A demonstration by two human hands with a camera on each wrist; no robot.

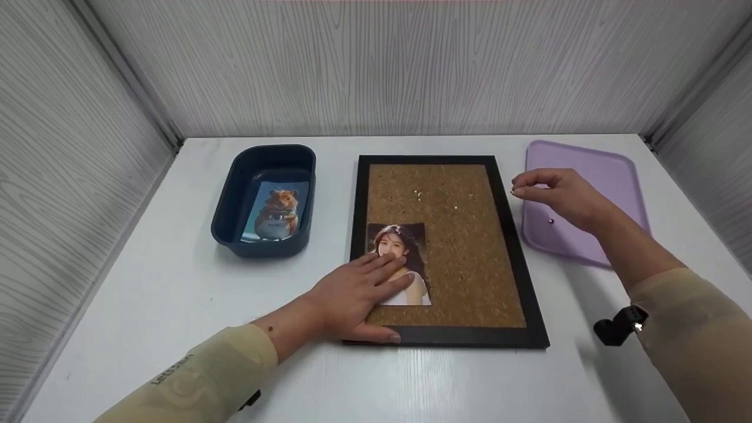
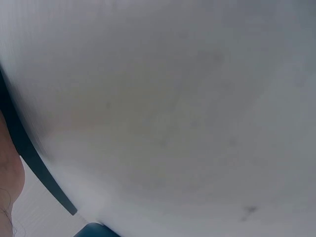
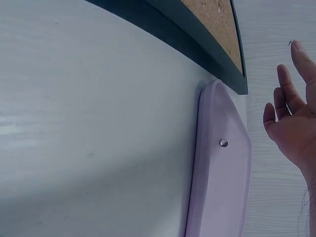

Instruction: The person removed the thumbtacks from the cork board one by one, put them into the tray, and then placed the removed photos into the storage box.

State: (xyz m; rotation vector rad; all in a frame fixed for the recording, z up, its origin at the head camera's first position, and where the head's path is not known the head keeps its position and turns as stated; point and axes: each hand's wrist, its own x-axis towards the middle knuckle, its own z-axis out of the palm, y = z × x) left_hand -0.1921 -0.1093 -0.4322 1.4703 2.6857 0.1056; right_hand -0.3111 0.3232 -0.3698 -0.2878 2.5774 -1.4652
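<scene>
A cork board (image 1: 470,258) in a black frame lies on the white table. On its lower left is a portrait photo (image 1: 415,239), and my left hand (image 1: 358,294) rests flat on that photo with fingers extended. The left thumb lies on the board's bottom frame edge. My right hand (image 1: 561,194) is raised over the left side of a purple tray (image 1: 599,176), pinching a tiny metallic thumbtack (image 1: 513,192) between thumb and forefinger. In the right wrist view, a round shiny tack (image 3: 223,142) sits on the tray.
Left of the board stands a dark blue bin (image 1: 263,249) with a hamster picture (image 1: 279,205) lying inside. A few small shiny specks (image 1: 418,194) show on the upper cork. White wood-grain panels (image 1: 411,70) enclose the back and sides.
</scene>
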